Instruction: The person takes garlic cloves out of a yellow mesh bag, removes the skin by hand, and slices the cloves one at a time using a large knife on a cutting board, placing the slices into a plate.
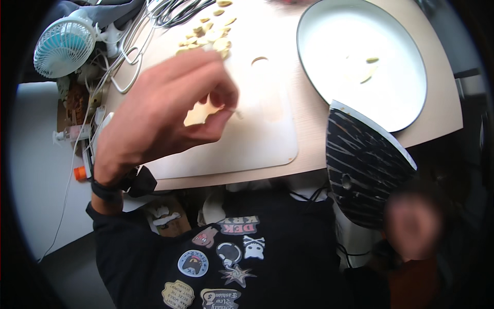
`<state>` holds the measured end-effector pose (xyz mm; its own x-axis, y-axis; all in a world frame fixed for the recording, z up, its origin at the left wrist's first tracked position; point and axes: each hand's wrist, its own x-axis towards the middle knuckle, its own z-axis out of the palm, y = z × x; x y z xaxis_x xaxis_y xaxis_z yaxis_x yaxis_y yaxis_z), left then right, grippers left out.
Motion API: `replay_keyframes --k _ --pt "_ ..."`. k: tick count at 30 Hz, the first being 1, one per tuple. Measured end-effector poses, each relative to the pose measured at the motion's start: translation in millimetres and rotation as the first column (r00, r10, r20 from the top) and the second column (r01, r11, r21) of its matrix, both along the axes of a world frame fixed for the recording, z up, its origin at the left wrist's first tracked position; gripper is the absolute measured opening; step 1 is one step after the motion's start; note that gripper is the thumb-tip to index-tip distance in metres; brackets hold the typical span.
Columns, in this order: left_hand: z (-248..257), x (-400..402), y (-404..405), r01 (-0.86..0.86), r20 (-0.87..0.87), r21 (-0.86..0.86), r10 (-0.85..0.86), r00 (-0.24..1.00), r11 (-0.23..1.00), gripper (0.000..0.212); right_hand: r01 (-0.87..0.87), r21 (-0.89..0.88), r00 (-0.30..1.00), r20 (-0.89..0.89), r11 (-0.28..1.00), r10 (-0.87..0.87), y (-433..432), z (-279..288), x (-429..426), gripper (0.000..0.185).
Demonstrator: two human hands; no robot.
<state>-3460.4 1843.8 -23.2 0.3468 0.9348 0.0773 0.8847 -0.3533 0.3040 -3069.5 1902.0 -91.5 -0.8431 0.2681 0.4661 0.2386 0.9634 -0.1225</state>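
Observation:
Above the white cutting board is my left hand, thumb and forefinger pinched on a small, blurred pale sliver. A black band circles that wrist. My right hand, blurred at the lower right, holds a wide cleaver with a black blade and a bright edge; the handle is hidden. The cleaver tip overlaps the near rim of a white oval tray with a dark rim, which has a few pale yellow slices in it. Beyond my left hand lie several pale yellow slices.
White cables and a coil of dark cable lie at the back left, beside a small white fan. A pump bottle and an orange cap are at the left. The wooden table's near edge runs before my body.

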Motion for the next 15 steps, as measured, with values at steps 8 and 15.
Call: replay_keyframes --k 8,15 --pt "-23.7 42.8 101.7 0.266 -0.027 0.341 -0.274 0.961 0.902 0.009 0.169 0.042 0.984 -0.066 0.985 -0.166 -23.4 1.4 11.1 0.036" --pt "-21.4 6.9 66.3 0.059 -0.111 0.194 -0.038 0.993 0.979 0.013 0.204 0.019 0.976 -0.085 0.979 -0.202 -13.6 -18.1 2.2 0.038"
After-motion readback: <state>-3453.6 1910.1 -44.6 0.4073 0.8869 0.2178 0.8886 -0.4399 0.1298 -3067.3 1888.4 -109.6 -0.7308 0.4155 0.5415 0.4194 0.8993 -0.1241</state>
